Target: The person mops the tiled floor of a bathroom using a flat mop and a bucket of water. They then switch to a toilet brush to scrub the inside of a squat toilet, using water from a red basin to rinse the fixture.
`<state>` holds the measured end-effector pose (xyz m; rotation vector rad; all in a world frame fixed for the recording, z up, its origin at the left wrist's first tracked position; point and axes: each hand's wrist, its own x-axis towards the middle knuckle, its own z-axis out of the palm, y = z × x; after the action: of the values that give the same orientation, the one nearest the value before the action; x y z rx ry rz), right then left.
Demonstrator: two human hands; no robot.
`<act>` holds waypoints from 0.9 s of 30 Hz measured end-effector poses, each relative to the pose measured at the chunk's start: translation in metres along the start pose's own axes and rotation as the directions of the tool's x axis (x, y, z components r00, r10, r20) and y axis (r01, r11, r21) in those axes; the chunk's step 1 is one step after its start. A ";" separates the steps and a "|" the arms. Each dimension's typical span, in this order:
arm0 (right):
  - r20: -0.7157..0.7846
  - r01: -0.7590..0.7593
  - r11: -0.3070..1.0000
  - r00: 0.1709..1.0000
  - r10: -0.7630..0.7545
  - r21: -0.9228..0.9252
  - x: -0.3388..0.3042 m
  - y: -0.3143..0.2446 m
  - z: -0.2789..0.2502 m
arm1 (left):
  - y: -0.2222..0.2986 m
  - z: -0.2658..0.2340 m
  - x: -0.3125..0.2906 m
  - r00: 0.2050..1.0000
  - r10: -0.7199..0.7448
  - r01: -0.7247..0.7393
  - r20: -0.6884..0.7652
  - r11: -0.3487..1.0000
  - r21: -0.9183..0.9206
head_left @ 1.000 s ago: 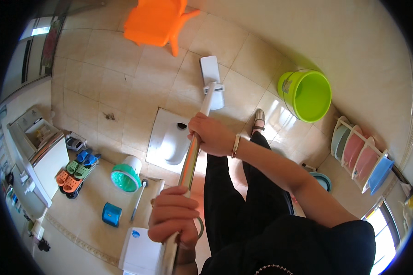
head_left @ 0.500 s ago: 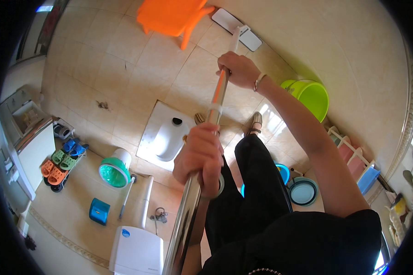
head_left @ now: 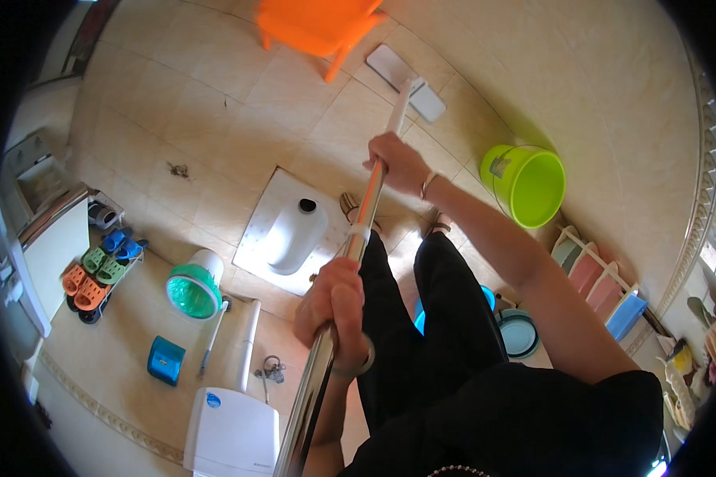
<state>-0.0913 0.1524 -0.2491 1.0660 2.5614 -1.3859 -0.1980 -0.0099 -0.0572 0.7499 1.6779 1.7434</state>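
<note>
A long flat mop slants across the view, its shiny metal pole (head_left: 310, 401) rising from the lower edge to a white lower shaft. Its flat white-and-grey mop head (head_left: 406, 82) rests on the floor near the far wall. My left hand (head_left: 332, 306), with a bangle at the wrist, is wrapped round the metal part of the pole. Farther along, my right hand (head_left: 400, 164) grips the pole just below the white shaft, a bracelet on its wrist.
A squat toilet (head_left: 298, 230) lies left of my feet. An orange plastic chair (head_left: 314, 24) stands beyond, a lime bucket (head_left: 525, 183) at right. A lined bin (head_left: 195, 290), a blue dustpan (head_left: 167, 360), a slipper rack (head_left: 107, 270) and a white cistern (head_left: 232, 429) line the left.
Both hands have shifted nearer to me with the pole, and the mop head appears lower and slightly left. The whole view has tilted a little. Both grips stay closed.
</note>
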 end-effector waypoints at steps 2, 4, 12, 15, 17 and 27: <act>-0.071 0.018 0.991 0.997 -0.008 0.134 -0.011 -0.022 0.022 | 0.030 -0.015 0.004 0.997 -0.048 0.047 0.057 0.999 0.012; -0.080 -0.031 0.988 0.996 0.044 0.151 -0.019 -0.044 0.039 | 0.042 -0.036 0.004 0.990 -0.079 0.079 0.114 0.997 0.004; -0.172 0.108 0.901 0.984 -0.038 0.420 -0.017 -0.128 0.115 | 0.091 -0.106 0.031 0.966 -0.149 0.137 0.213 0.988 0.069; -0.155 0.096 0.866 0.988 -0.022 0.490 0.000 -0.149 0.135 | 0.095 -0.128 0.049 0.954 -0.099 0.080 0.282 0.994 0.077; -0.197 0.116 0.852 0.980 -0.015 0.511 0.012 -0.158 0.149 | 0.094 -0.139 0.057 0.952 -0.078 0.059 0.297 0.996 0.071; -0.295 0.231 0.800 0.953 -0.072 0.553 0.062 -0.207 0.189 | 0.097 -0.180 0.079 0.884 -0.019 -0.064 0.467 0.985 0.161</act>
<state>-0.3117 -0.0312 -0.2339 1.1890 2.4815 -2.3298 -0.3888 -0.0711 0.0317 1.1686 1.4919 1.2991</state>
